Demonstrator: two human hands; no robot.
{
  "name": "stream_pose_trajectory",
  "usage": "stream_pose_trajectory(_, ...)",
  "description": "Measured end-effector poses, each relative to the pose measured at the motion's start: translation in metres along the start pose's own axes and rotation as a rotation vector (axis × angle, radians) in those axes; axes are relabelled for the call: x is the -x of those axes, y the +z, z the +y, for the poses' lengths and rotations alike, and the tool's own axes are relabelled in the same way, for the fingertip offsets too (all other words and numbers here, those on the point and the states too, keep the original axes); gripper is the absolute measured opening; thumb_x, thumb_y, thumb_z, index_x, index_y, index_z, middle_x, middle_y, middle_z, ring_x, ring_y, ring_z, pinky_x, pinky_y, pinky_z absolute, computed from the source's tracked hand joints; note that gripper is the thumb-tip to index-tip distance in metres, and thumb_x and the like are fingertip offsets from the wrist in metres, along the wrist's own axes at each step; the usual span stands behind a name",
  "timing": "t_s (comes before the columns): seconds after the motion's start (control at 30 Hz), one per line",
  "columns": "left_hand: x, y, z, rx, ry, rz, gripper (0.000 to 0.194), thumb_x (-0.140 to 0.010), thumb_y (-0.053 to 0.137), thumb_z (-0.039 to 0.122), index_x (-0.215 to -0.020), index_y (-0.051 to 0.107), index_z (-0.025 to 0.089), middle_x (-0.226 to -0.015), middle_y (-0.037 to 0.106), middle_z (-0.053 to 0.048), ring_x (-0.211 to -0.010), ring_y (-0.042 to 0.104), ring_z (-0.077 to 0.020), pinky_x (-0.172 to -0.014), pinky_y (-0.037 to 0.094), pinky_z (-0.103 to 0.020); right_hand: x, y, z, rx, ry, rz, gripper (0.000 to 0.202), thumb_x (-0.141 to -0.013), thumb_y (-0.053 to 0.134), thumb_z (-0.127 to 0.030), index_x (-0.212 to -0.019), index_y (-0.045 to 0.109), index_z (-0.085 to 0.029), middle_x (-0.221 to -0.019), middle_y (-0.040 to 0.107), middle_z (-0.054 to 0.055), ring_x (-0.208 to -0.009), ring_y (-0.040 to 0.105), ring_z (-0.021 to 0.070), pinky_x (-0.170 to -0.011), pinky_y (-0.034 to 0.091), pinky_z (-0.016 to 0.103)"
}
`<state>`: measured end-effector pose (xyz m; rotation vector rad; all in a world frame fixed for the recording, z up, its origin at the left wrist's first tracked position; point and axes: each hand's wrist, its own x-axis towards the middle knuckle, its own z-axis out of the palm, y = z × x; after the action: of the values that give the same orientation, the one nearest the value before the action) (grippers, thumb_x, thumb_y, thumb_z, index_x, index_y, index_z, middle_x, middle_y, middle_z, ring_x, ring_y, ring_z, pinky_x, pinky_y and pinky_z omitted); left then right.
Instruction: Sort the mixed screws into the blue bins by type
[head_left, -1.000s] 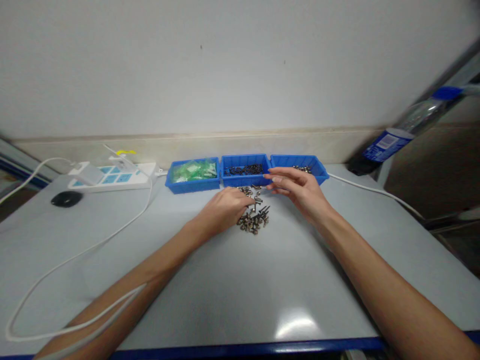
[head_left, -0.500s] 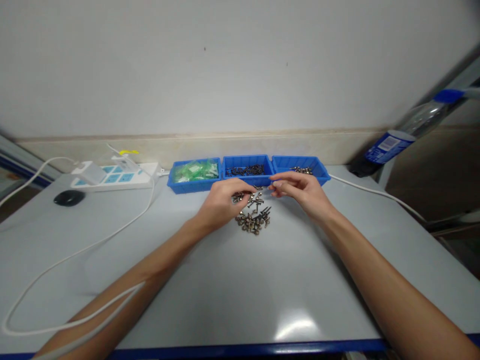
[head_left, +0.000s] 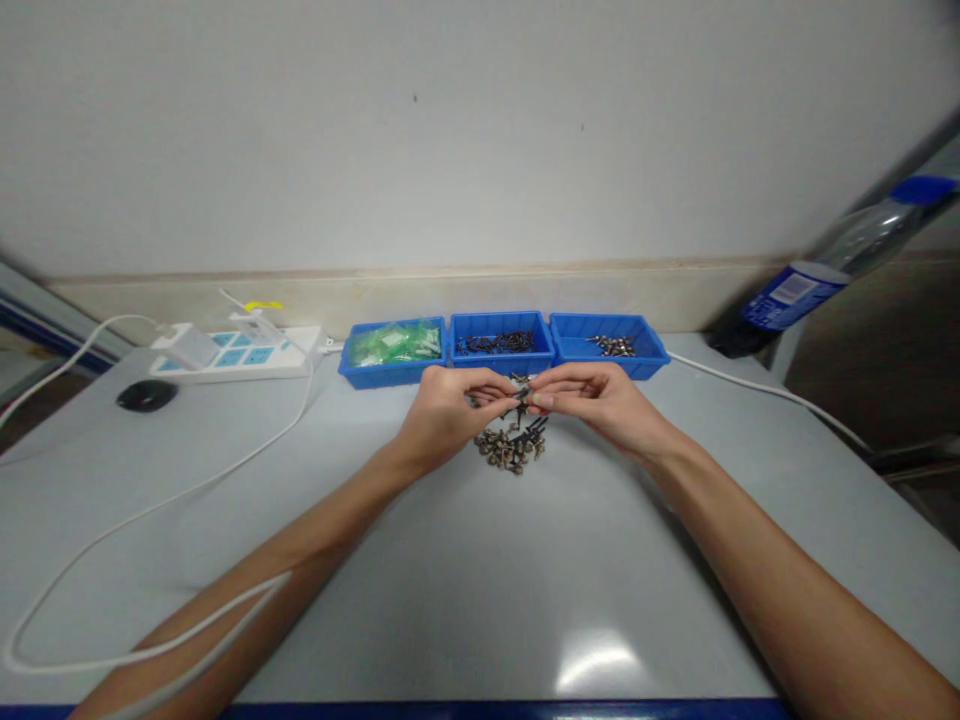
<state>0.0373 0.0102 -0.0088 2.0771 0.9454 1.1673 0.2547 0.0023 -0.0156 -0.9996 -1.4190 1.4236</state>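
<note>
My left hand (head_left: 454, 408) and my right hand (head_left: 604, 408) meet over a pile of screws (head_left: 510, 450) on the table, thumb and fingers pinched on each. Between the fingertips shows a small dark screw (head_left: 523, 398), partly covered by the fingers; both hands seem to touch it. Below lie brass-toned screws with wide heads and several dark ones, some hidden behind my fingers. Just behind my hands, the middle blue bin (head_left: 501, 360) holds dark screws (head_left: 499, 342). The right blue bin (head_left: 645, 350) contains shinier screws (head_left: 615, 346).
Green-and-clear plastic packets (head_left: 397, 343) fill the left blue bin (head_left: 390, 376). Farther left are a white power strip (head_left: 292, 362), a black mouse-like object (head_left: 147, 396) and a white cable (head_left: 217, 470) looping over my left forearm. A blue-capped bottle (head_left: 799, 290) leans at the right.
My right hand has moved left and down from near the right bin's front, so its fingertips now meet my left hand's. The view has shifted slightly.
</note>
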Motion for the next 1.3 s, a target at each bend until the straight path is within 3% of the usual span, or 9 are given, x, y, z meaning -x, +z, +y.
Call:
stream_pose_trajectory(0.23,0.003,-0.001,0.0,-0.021,0.017,-0.106,0.01,-0.08,0.079,0.018,-0.088,0.077,0.013,-0.077,0.078,-0.004,-0.066,0.073,-0.0142,-0.065,0.061,-0.022,0.002,0.002,-0.003,0.019,0.024,-0.041,0.025,-0.069,0.087,-0.036,-0.087,0.08,-0.021,-0.078,0.078,0.006,-0.075,0.074,0.0199,-0.08,0.059,0.037)
stream_pose_trajectory(0.33,0.002,-0.001,-0.005,-0.119,0.065,-0.131,0.016,-0.079,0.08,0.02,-0.092,0.075,0.012,-0.08,0.078,-0.006,-0.07,0.072,-0.0155,-0.07,0.061,-0.026,0.001,0.003,-0.004,0.029,-0.028,0.039,0.019,-0.073,0.084,-0.036,-0.083,0.08,-0.02,-0.075,0.077,0.005,-0.073,0.073,0.0197,-0.08,0.059,0.038)
stream_pose_trajectory(0.47,0.003,0.0,-0.01,-0.397,0.278,-0.267,0.013,-0.089,0.067,0.014,-0.101,0.073,0.014,-0.098,0.076,-0.009,-0.09,0.068,-0.0202,-0.085,0.056,-0.035,-0.003,0.002,0.0,-0.045,-0.129,0.207,0.029,-0.077,0.081,-0.034,-0.104,0.078,-0.024,-0.107,0.078,0.008,-0.101,0.073,0.0246,-0.1,0.052,0.045)
stream_pose_trajectory(0.57,0.005,0.004,-0.013,-0.573,0.347,-0.378,0.015,-0.094,0.059,0.014,-0.103,0.072,0.014,-0.101,0.073,-0.01,-0.097,0.061,-0.0228,-0.088,0.052,-0.037,-0.005,0.0,0.002,-0.074,-0.13,0.219,0.042,-0.076,0.082,-0.034,-0.116,0.074,-0.028,-0.129,0.07,0.008,-0.115,0.068,0.0273,-0.106,0.049,0.049)
stream_pose_trajectory(0.8,0.008,0.008,-0.016,-0.834,0.343,-0.431,0.018,-0.097,0.051,0.012,-0.089,0.068,0.013,-0.091,0.068,-0.009,-0.09,0.057,-0.0223,-0.081,0.047,-0.034,-0.004,0.001,-0.007,-0.078,-0.093,0.238,0.034,-0.075,0.081,-0.034,-0.107,0.076,-0.025,-0.118,0.074,0.01,-0.098,0.073,0.025,-0.096,0.055,0.046)
stream_pose_trajectory(1.07,0.008,0.006,-0.009,-0.688,0.194,-0.351,0.017,-0.091,0.048,0.004,-0.097,0.06,0.014,-0.09,0.067,-0.009,-0.09,0.058,-0.0231,-0.079,0.049,-0.035,-0.003,-0.002,-0.006,-0.086,-0.075,0.219,0.027,-0.075,0.081,-0.035,-0.099,0.077,-0.024,-0.108,0.077,0.008,-0.087,0.074,0.0205,-0.085,0.057,0.038)
stream_pose_trajectory(1.2,0.005,0.003,-0.009,-0.434,0.151,-0.219,0.014,-0.086,0.057,0.005,-0.095,0.06,0.016,-0.088,0.068,-0.004,-0.085,0.062,-0.0186,-0.08,0.051,-0.032,-0.003,-0.005,-0.005,-0.001,-0.096,0.228,0.025,-0.076,0.08,-0.037,-0.096,0.077,-0.022,-0.097,0.079,0.008,-0.08,0.073,0.0198,-0.081,0.058,0.038)
stream_pose_trajectory(1.3,0.001,0.0,-0.006,-0.181,0.04,-0.137,0.013,-0.083,0.063,0.007,-0.092,0.061,0.016,-0.084,0.069,-0.002,-0.078,0.067,-0.0137,-0.073,0.055,-0.026,-0.001,-0.005,-0.007,0.154,-0.083,0.199,0.026,-0.074,0.081,-0.038,-0.092,0.077,-0.019,-0.083,0.078,0.007,-0.072,0.072,0.0199,-0.075,0.059,0.038)
